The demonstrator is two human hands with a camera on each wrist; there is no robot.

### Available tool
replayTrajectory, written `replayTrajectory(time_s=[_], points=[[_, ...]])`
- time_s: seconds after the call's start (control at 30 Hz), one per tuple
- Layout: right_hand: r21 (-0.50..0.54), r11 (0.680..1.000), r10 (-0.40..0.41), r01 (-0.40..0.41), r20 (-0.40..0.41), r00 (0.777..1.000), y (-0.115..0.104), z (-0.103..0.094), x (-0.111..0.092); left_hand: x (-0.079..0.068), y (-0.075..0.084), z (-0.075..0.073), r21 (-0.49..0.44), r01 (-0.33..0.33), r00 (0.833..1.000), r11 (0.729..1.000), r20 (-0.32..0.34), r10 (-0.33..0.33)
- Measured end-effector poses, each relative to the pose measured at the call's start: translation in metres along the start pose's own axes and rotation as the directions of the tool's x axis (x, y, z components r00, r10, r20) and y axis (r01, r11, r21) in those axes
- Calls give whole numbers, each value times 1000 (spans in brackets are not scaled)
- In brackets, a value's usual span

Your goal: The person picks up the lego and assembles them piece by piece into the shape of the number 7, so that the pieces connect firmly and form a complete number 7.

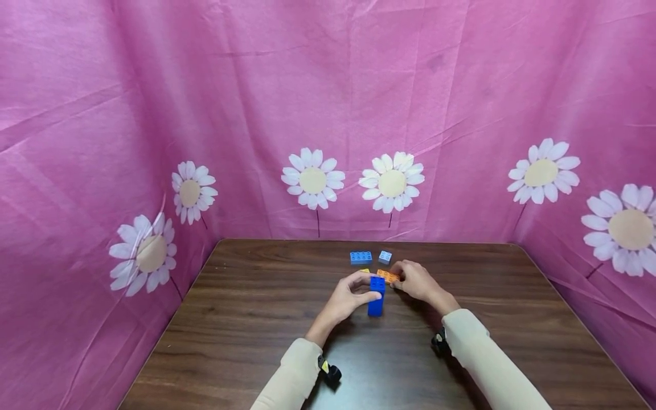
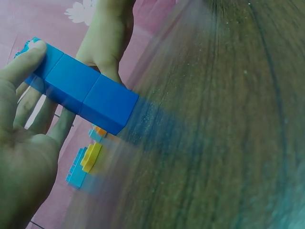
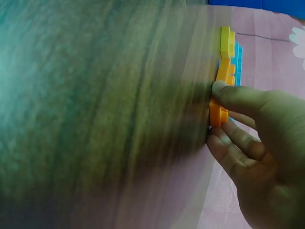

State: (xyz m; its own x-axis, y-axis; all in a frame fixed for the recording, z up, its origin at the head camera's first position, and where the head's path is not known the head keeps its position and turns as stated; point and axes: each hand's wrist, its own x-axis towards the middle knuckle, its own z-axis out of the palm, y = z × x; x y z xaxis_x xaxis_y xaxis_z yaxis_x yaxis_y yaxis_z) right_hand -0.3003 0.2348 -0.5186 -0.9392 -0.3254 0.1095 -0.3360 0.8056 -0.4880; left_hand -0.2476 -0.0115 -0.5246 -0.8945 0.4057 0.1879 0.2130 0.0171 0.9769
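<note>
Blue stack [image 1: 376,307] upright on bench [image 1: 230,341]; our left hand [image 1: 348,297] pinches its upper part. Our right hand [image 1: 417,282] pinches orange brick [image 1: 385,276] just beyond. We judge both light, stiff, smooth plastic; stack may topple, so grip opposite faces; brick, by sides.

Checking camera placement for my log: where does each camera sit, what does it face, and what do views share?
Head: worn on the head, facing forward and down over the table toward pink cloth; left hand, right hand and sleeves show.
Left wrist: worn there, facing the blue stack its hand grips; the right hand shows beyond.
Right wrist: worn there, facing the orange brick its hand pinches; only that hand shows.
Shared: both wrist views include the yellow brick and blue stack.
</note>
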Motion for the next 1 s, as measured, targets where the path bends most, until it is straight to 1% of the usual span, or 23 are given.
replayTrajectory(time_s=[0.17,0.37,0.5,0.67,0.87,1.0], points=[[70,998,1,0,-21,1000,3,-7,-4,0,2,1,-13,12,1000,1000,16,-12],[88,996,-19,23,-41,999,1,-13,-5,1,2,1,-26,2,1000,1000,15,-1],[93,992,-76,83,-71,995,-3,-18,-7,0,2,0,-16,-1,1000,1000,8,1],[94,983,-145,156,-114,983,-13,-31,-10,1,1,1,-22,-17,1000,1000,-1,17],[92,983,-150,161,-121,981,-33,-50,-14,3,-1,2,-21,-45,999,999,0,45],[85,982,-158,168,-118,980,-48,-60,-16,4,-2,2,-12,-48,999,999,-2,48]])
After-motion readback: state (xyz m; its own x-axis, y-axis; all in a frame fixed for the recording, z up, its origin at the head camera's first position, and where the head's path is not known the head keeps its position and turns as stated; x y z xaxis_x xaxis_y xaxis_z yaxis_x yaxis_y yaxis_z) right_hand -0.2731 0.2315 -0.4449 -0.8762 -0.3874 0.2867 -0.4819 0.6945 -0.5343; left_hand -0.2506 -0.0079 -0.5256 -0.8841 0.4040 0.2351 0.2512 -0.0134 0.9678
